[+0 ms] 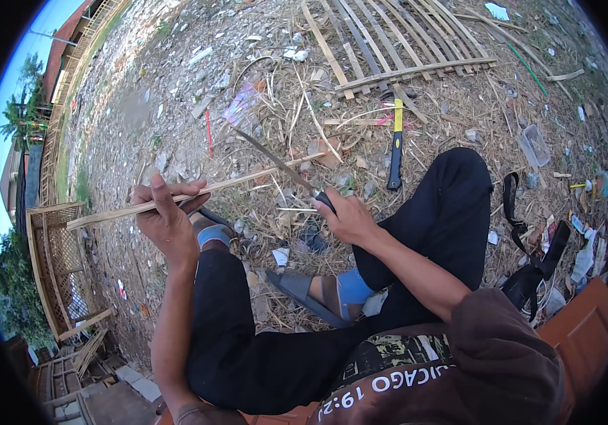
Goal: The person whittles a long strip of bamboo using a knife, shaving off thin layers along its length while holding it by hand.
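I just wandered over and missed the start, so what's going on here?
A seated person grips a thin wooden strip in the left hand and a knife in the right hand. The blade crosses the strip toward its far end; whether it touches is hard to tell. A yellow-and-black hammer lies on the littered ground beyond the hands, near a slatted wooden panel.

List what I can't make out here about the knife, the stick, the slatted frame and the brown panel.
All in the head view:
- Knife: most of its handle, covered by the right hand.
- Stick: the stretch gripped by the left hand, partly covered by fingers.
- Slatted frame: far end, cut off by the top edge.
- Brown panel: partly hidden by the shirt.
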A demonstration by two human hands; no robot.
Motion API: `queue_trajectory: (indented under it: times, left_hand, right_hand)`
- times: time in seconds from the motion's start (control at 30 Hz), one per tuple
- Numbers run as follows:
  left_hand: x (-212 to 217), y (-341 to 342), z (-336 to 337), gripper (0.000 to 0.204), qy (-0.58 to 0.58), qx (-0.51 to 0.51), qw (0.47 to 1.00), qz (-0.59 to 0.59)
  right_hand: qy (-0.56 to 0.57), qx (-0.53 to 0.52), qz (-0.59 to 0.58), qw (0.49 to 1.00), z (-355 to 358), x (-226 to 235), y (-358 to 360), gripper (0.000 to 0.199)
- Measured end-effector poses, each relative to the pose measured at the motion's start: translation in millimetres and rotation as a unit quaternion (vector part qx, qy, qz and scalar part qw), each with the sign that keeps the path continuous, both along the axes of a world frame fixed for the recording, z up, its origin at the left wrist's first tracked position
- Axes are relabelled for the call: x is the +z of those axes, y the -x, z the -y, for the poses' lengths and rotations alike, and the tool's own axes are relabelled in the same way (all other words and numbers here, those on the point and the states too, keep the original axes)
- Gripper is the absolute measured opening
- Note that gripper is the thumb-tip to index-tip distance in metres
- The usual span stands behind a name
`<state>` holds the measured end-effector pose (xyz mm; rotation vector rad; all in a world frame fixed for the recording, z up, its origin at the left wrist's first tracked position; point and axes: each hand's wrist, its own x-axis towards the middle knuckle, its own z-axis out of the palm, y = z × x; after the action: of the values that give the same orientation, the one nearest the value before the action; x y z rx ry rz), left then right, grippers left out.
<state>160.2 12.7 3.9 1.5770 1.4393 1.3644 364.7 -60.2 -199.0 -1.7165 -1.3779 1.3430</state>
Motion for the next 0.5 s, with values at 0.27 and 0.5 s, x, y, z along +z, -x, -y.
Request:
queue_trajectory:
  times: [0.27,0.5]
  left_hand:
    - [-1.3,0.4,-3.7,0.037,0.005,0.003,1.0,0.017]
    - [3.6,0.1,-1.3,0.037,-0.011,-0.017,1.0,0.001]
  right_hand:
    - [-0.171,0.035,0.025,0.984,18.7,-7.9,-2.7,0.041]
    - [-0.108,0.038,0.006,0.993,15.9,12.7,-3.9,0.037]
